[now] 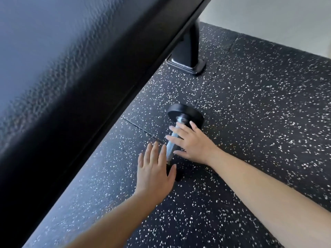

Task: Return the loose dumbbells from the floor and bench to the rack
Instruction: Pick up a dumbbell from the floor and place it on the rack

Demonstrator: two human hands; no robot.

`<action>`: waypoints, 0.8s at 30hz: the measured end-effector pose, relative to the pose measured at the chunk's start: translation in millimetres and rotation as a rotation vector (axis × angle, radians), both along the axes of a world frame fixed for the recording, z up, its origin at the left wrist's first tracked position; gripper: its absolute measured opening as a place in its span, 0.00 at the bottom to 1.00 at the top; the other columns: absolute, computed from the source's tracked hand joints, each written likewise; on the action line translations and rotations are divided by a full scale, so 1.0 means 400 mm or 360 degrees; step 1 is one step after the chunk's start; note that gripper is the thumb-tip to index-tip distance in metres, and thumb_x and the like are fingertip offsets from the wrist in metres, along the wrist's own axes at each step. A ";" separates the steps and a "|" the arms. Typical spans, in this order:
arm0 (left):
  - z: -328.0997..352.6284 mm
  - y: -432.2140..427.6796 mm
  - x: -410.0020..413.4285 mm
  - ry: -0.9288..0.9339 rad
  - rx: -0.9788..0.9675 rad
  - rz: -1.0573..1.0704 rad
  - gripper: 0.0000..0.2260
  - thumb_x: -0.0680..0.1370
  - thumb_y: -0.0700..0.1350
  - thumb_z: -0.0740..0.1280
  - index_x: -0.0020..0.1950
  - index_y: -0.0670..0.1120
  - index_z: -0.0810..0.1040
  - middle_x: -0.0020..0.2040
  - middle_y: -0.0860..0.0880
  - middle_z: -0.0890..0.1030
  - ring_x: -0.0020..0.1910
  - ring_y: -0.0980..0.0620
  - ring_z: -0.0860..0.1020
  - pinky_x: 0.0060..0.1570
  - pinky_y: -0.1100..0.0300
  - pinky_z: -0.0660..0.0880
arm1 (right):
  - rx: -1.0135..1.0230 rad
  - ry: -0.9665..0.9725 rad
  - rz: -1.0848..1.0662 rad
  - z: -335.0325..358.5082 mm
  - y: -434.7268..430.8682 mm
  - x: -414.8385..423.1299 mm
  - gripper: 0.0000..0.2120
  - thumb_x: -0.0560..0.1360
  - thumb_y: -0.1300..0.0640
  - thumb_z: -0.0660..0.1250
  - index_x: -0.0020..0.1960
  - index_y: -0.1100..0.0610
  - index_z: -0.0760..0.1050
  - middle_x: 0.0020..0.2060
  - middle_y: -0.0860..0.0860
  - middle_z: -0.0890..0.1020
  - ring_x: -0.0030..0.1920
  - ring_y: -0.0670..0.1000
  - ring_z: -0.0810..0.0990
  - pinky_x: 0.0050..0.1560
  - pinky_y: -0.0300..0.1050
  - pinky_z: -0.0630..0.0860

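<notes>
**Both hands over a dumbbell on the floor**

A dumbbell (pixel 179 133) lies on the speckled black floor (pixel 259 122), just beside the padded table (pixel 62 68) that fills the upper left of the view. Its far black head is in plain sight; its near head is mostly hidden under the left hand (pixel 155 171). The metal handle runs between the two hands.

The right hand (pixel 191 144) is spread flat over the handle, fingers extended toward the far head. Its grip is wide open and nothing is clasped; whether the palm touches the handle cannot be told. The left hand lies just left of the handle, fingers straight and slightly fanned, grip likewise open and holding nothing.

The table's black leg (pixel 188 51) stands on the floor beyond the dumbbell, well apart from it.
</notes>
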State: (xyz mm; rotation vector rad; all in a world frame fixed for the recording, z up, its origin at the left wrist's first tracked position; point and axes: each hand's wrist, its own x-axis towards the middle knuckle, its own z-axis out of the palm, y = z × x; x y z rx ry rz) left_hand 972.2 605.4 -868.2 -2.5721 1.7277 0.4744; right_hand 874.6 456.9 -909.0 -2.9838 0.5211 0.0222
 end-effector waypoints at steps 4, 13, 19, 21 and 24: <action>-0.015 0.015 0.002 0.0008 -0.0030 0.0035 0.33 0.73 0.61 0.44 0.72 0.44 0.62 0.72 0.42 0.63 0.72 0.43 0.60 0.70 0.46 0.54 | -0.0090 0.0118 0.0173 -0.034 0.017 0.024 0.21 0.69 0.43 0.66 0.59 0.50 0.77 0.58 0.55 0.80 0.61 0.58 0.77 0.55 0.65 0.73; -0.058 0.044 -0.001 -0.0015 -0.0128 0.0052 0.29 0.73 0.60 0.54 0.65 0.41 0.70 0.65 0.39 0.73 0.64 0.38 0.71 0.59 0.40 0.70 | -0.0100 0.0043 0.0272 -0.044 0.001 0.036 0.24 0.62 0.39 0.71 0.53 0.51 0.81 0.47 0.55 0.82 0.54 0.59 0.81 0.52 0.68 0.72; -0.075 0.051 -0.012 -0.0016 -0.0212 0.0021 0.30 0.71 0.62 0.55 0.65 0.43 0.67 0.67 0.39 0.71 0.65 0.37 0.70 0.58 0.39 0.69 | -0.0259 -0.0128 0.0364 -0.070 -0.001 0.027 0.21 0.60 0.38 0.72 0.46 0.51 0.80 0.42 0.52 0.81 0.44 0.57 0.80 0.53 0.61 0.75; -0.076 0.057 -0.005 -0.0024 -0.0229 -0.0028 0.31 0.71 0.62 0.55 0.66 0.43 0.66 0.67 0.39 0.70 0.66 0.38 0.69 0.60 0.40 0.67 | -0.0201 -0.0230 0.0312 -0.083 0.011 0.009 0.20 0.64 0.38 0.68 0.45 0.53 0.79 0.40 0.52 0.80 0.41 0.57 0.80 0.52 0.59 0.76; -0.081 0.068 0.002 -0.0103 -0.0221 -0.0188 0.32 0.71 0.63 0.55 0.67 0.43 0.65 0.68 0.40 0.70 0.67 0.40 0.69 0.61 0.41 0.66 | -0.0119 -0.0261 0.0194 -0.095 0.034 -0.032 0.22 0.68 0.36 0.56 0.44 0.53 0.76 0.36 0.51 0.78 0.35 0.55 0.77 0.40 0.47 0.74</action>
